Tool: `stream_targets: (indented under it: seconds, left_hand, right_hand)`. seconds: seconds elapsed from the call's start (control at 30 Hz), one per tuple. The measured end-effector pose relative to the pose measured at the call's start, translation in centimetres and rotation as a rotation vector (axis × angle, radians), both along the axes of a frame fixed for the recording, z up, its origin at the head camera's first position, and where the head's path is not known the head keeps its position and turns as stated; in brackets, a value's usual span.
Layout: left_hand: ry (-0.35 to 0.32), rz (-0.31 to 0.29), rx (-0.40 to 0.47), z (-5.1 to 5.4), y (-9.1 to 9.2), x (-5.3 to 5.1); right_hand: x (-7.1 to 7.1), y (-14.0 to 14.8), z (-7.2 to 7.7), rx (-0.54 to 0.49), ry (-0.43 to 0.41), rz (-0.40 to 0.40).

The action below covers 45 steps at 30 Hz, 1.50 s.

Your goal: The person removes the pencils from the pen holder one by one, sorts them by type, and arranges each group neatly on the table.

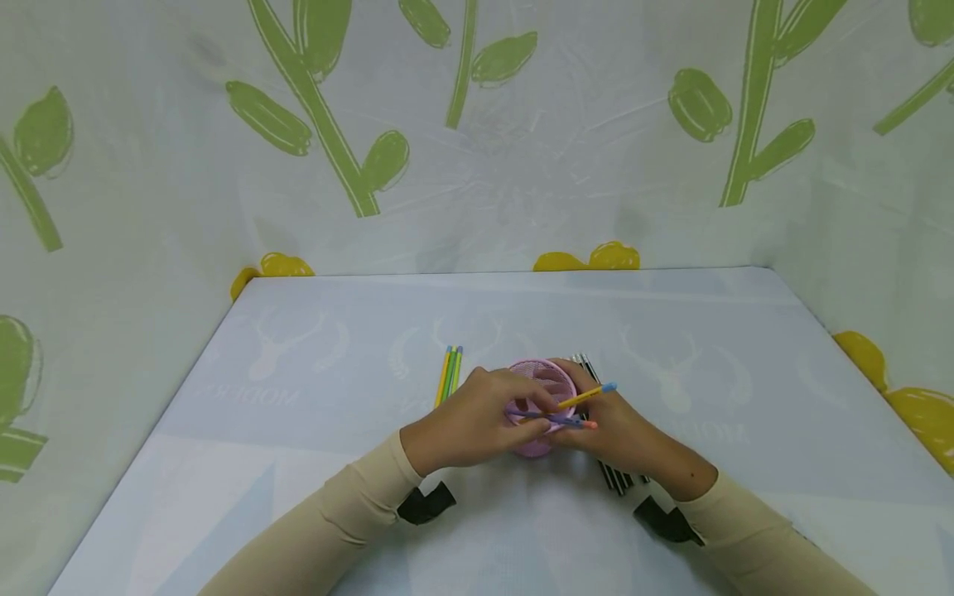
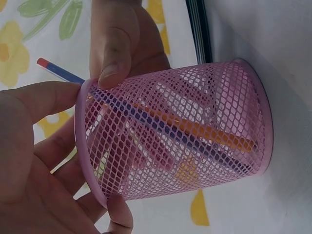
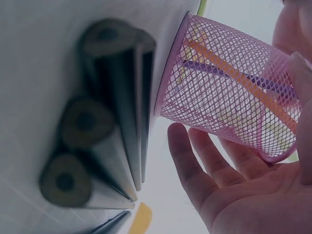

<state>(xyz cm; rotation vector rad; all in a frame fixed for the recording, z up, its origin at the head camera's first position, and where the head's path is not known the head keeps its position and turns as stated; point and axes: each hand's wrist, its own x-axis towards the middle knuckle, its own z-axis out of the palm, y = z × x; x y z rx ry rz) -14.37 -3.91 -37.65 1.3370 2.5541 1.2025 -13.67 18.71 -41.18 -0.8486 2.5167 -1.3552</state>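
Observation:
A pink mesh pen cup (image 2: 224,112) stands on the table, held between both hands. My left hand (image 1: 477,418) grips its rim, with the thumb at one side and fingers at the other. From the other side, my right hand (image 1: 611,426) holds the cup, its thumb against the mesh and its fingers curved along the wall (image 3: 219,180). Inside the cup lean an orange pencil (image 1: 585,397) and a purple-blue pencil (image 1: 574,422) with a reddish end. Both pencils' upper ends stick out past the rim near the right hand.
Several yellow and green pencils (image 1: 450,372) lie side by side beyond the left hand. Under and beside the right hand is a row of black pencils (image 1: 614,478), their blunt ends (image 3: 85,122) close to the right wrist camera. A patterned wall (image 1: 522,165) rises behind the table (image 1: 373,331).

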Motion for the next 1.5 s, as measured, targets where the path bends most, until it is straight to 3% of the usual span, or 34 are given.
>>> stream_targets:
  seconds: [0.6, 0.8, 1.5]
  left_hand:
    - [-0.040, -0.030, -0.013, 0.33, -0.19, -0.18]
    - [-0.063, -0.033, -0.029, 0.47, -0.30, -0.13]
    - [-0.039, -0.052, -0.028, 0.44, -0.36, -0.13]
  right_hand:
    - [0.06, -0.13, 0.18, 0.047, 0.062, -0.022]
    - [0.01, -0.20, 0.03, 0.040, 0.038, -0.035]
    - [-0.12, -0.34, 0.02, 0.024, 0.011, -0.020]
